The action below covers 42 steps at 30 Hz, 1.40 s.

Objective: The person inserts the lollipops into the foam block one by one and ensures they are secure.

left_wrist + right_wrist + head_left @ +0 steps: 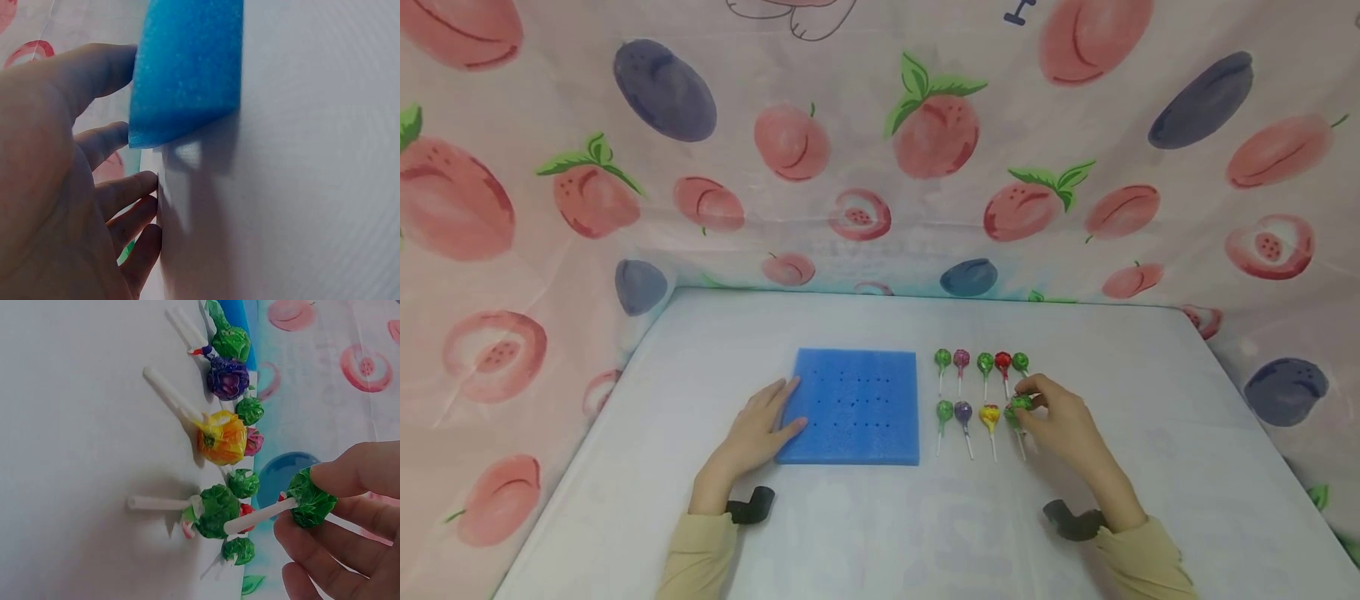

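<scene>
My right hand [1063,427] pinches a green-wrapped lollipop [310,497] by its head between thumb and fingers, its white stick pointing left in the right wrist view. Just beside it, another green lollipop [215,512] lies on the table. The near row also has a yellow lollipop [990,415], a purple lollipop [963,412] and a green one. My left hand [752,435] rests at the left edge of a blue foam block [857,446] dotted with rows of small holes. In the left wrist view the thumb and fingers look fairly straight against the block's side.
A far row of lollipops includes a red lollipop [1003,361], a pink lollipop [961,358] and several green ones. They lie right of the block on a white table [865,533]. A fruit-patterned curtain [865,100] surrounds the table's back and sides.
</scene>
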Motion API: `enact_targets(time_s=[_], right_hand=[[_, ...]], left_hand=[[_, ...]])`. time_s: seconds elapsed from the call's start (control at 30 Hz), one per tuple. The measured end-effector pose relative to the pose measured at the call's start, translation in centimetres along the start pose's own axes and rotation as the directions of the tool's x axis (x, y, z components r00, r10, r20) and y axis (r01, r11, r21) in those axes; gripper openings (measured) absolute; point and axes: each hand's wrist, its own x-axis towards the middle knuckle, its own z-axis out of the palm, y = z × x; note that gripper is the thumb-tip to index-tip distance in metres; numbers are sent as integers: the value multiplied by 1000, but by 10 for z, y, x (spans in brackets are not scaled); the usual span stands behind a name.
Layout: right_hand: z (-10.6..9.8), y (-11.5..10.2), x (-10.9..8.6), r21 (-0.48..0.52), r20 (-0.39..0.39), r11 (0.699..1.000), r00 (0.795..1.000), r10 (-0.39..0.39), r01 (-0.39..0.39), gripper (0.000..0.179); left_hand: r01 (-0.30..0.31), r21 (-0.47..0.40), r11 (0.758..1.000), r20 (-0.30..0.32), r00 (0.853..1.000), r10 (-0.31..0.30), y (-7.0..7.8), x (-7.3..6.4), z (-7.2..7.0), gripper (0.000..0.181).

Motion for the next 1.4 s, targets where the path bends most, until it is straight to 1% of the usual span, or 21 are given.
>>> enact_targets(time_s=[0.07, 0.27, 0.5, 0.7, 0.87, 1.0, 1.13, 1.4], right_hand=[[1, -2, 1, 0, -2, 1000, 1000, -4, 4, 31], [3, -8, 4, 11, -37, 998, 997, -69, 69, 30], [7, -20, 6, 47, -26, 997, 997, -66, 67, 32], [11, -29, 9, 91, -38, 991, 995, -96, 99, 32], [14, -34, 9, 106, -42, 988, 993, -112, 116, 31], [17, -38, 11, 118, -71, 980, 985, -154, 162, 30], [21, -41, 13, 154, -107, 966, 975, -193, 208, 29], [27, -48, 15, 181, -119, 960, 974, -193, 213, 28]], left_hand=[[2, 1, 1000, 2, 1000, -2, 0, 0, 0, 69], [3, -8, 1000, 5, 1000, -3, 0, 0, 0, 69], [-3, -15, 1000, -9, 1000, 3, -1, -1, 1, 68], [-15, -4, 1000, -26, 1000, 15, -3, 0, 3, 68], [-15, -3, 1000, -22, 1000, 15, -3, 0, 4, 68], [-16, -1, 1000, -23, 1000, 16, -3, 0, 4, 68], [-12, 7, 1000, -24, 1000, 12, -2, 0, 4, 69], [-8, -7, 1000, -15, 1000, 7, -1, 0, 2, 68]])
